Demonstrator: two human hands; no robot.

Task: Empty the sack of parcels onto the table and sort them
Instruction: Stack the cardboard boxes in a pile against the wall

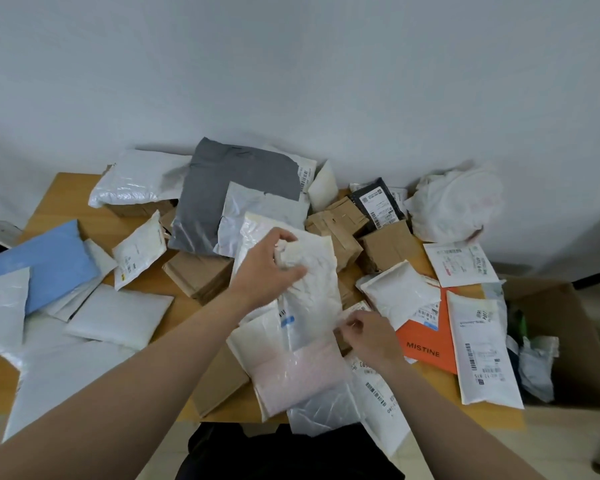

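I see the pouch [312, 285], a white plastic mailer, lifted off the heap between both hands. My left hand [267, 268] has its fingers curled tight around the bunched top end. My right hand [369, 336] pinches the lower right edge between thumb and fingertips. Under the hands lie a pinkish mailer [298, 372] and a clear one [323, 414] at the near edge of the tabletop [66, 199]. Just right of the right hand lie an orange envelope [430, 344] printed MISTINE and a long white labelled mailer [482, 348]. Beyond the left hand are a grey mailer [222, 188], brown boxes [343, 223] and a black packet [378, 202]. Far right of them sits a crumpled white bag [458, 206]. Left of the left hand are a brown box [198, 275], a small white packet [139, 251] and a blue mailer [56, 261]. An open carton [575, 341] stands on the floor past the right hand.
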